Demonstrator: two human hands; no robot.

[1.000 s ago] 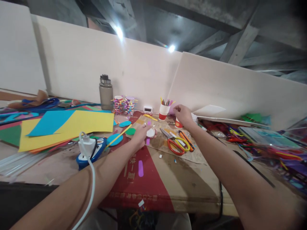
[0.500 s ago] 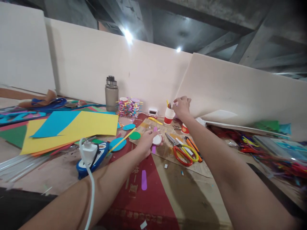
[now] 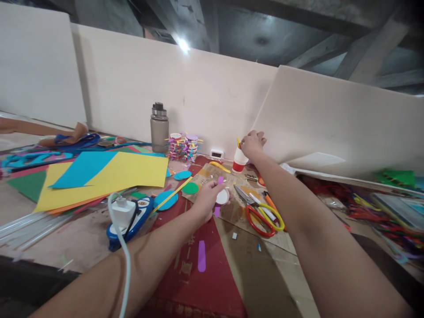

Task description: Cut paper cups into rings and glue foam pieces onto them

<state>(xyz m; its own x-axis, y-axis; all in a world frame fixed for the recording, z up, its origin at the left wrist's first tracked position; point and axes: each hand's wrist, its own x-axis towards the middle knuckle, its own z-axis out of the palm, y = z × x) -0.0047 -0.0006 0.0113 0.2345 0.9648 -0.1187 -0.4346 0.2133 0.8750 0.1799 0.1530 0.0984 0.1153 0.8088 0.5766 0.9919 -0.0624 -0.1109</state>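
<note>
Cardboard (image 3: 245, 260) covers the near table, a purple strip (image 3: 201, 255) lying on it. Farther in, the left hand (image 3: 208, 196) pinches a white disc (image 3: 222, 197) beside the scissors (image 3: 261, 216). Beyond, the right hand (image 3: 252, 143) closes its fingers over the cup (image 3: 238, 161) of sticks by the wall.

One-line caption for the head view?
Left hand holds a white disc; right hand reaches into a paper cup of strips.

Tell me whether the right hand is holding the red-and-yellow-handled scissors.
No: the right hand is up at the red-and-white paper cup, while the red-and-yellow-handled scissors lie untouched on the cardboard.
</note>
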